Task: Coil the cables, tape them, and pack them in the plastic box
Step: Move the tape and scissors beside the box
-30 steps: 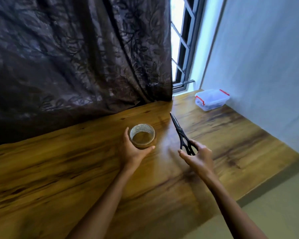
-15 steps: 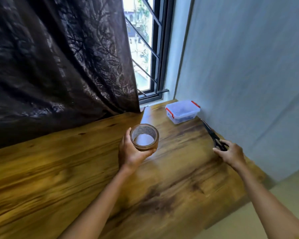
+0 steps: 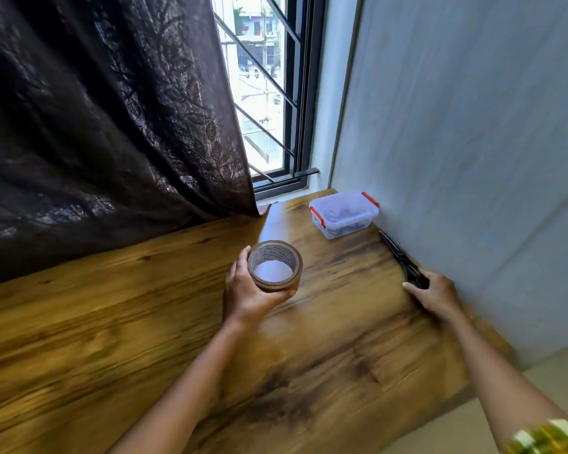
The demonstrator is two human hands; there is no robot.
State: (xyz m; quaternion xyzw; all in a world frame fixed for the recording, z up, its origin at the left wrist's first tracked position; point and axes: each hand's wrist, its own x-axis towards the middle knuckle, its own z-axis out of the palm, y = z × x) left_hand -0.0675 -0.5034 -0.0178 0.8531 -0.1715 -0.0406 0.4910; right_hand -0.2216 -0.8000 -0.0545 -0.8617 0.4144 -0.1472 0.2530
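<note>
Tape roll [image 3: 275,266] is sitting in the left hand [image 3: 247,298], fingers curling round its outer wall, just above the table [image 3: 112,322]. Right hand [image 3: 435,294] is gripping the handles of the black scissors [image 3: 399,255], blades lying along the table's wall edge. Plastic box [image 3: 343,213] is standing in the far corner, lid on, dark contents showing through, probably coiled cables, not certain. No loose cable is showing. Judgement: packing is looking finished and tools are being cleared; the next move calls for setting the tape down steadily.
</note>
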